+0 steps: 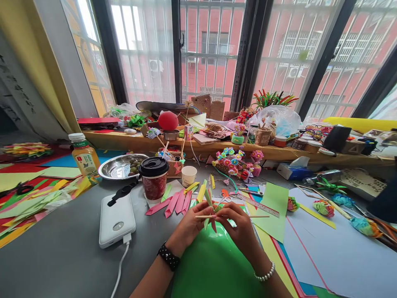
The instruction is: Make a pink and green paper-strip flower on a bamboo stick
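Both hands meet over a glossy green sheet [214, 265]. My left hand [189, 225] is closed on a small bundle of green and pink folded paper strips [212, 211]. Fingers of my right hand [235, 223] pinch at the same bundle from the other side. A thin wooden stick [259, 216] runs crosswise through the fingers and sticks out to the right. Pink folded strips [176, 203] lie just left of the hands, with a yellow strip [201, 191] behind them. Scissors [223, 197] lie behind the fingers, partly hidden.
On the left are a white power bank [117, 219] with a cable, a lidded cup [154, 182], a metal plate [108, 167] and a juice bottle [84, 155]. A paper cup [189, 176] stands behind. Coloured sheets [335, 244], a ruler [260, 205] and paper flowers [324, 208] lie right.
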Tool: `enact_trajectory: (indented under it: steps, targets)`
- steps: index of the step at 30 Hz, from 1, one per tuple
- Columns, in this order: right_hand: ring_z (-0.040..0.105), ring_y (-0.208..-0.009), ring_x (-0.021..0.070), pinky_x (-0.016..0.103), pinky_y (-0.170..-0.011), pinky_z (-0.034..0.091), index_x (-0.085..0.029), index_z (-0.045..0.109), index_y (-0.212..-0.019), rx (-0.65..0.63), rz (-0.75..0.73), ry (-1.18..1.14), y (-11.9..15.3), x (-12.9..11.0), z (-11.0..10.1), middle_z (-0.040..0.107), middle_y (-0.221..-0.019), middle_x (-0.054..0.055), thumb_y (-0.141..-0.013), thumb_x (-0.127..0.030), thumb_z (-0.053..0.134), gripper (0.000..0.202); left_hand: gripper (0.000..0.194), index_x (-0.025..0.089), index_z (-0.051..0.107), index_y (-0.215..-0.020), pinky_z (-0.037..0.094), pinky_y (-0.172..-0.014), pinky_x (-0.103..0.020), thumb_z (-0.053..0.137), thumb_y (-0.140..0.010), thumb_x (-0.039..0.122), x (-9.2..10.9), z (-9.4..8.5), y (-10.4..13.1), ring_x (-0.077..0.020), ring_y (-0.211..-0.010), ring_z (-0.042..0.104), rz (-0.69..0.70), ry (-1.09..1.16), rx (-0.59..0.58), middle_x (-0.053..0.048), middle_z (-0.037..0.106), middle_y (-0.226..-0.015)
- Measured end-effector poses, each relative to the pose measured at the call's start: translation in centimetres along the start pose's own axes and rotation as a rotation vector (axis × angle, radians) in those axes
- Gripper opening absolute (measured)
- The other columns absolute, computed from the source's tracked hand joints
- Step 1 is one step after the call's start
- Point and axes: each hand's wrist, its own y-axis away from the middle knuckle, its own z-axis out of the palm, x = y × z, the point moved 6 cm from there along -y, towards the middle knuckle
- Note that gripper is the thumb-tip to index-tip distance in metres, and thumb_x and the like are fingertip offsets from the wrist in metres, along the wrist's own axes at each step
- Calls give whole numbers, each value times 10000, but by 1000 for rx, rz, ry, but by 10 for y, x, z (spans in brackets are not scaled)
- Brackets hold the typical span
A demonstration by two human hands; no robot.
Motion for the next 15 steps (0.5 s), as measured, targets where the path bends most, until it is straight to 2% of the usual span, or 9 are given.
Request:
enact_trajectory:
  steps: [9,15]
  targets:
    - [552,-672,153,263,-595,465,-200,608,-727,-25,19,-12,1,2,2,561,-705,22,-808,-233,530,117,226,141,650,-805,446,-562,-166,725,-595,180,-2,1,0,-87,-602,591,-15,98,-26,-18,663,-751]
    - [549,-679,151,262,-598,462,-202,599,-724,-25,26,-12,2,1,2,557,-713,19,-809,-228,529,113,200,151,648,-825,440,-558,-173,693,-634,186,0,3,2,-86,-600,581,-9,58,-39,-8,659,-736]
